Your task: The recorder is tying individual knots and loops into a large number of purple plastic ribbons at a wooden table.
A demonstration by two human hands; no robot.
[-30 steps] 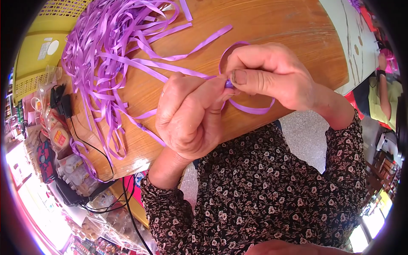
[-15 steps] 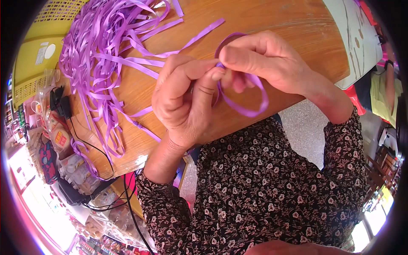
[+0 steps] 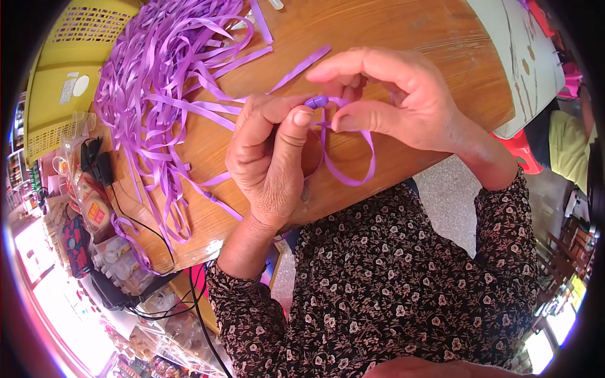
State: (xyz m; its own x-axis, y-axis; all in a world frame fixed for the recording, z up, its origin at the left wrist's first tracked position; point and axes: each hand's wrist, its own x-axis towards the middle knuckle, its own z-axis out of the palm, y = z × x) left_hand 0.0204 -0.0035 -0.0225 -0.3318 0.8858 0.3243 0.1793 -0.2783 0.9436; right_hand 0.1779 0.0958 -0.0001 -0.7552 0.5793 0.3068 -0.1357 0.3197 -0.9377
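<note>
In the head view, the left hand, just left of the frame's centre, pinches a small purple piece between thumb and forefinger, with its other fingers folded toward the palm. The purple piece sits a little above the middle of the frame, its end jutting out past the thumb tip toward the right. From it runs a purple ribbon, which drops in a round loop near the centre of the frame.

The right hand, right of centre in the upper half, is open: its thumb and forefinger are spread apart beside the purple piece. Its remaining fingers curl behind, and whether they touch the ribbon is hard to make out.

A tangled heap of purple ribbons fills the upper left of the frame, with loose ends trailing over the wooden table. Left of the heap, at the upper left edge, stands a yellow basket with slotted walls. A black adapter lies below the basket, at the left. At the upper right is a white marbled surface, and below it a red stool.
</note>
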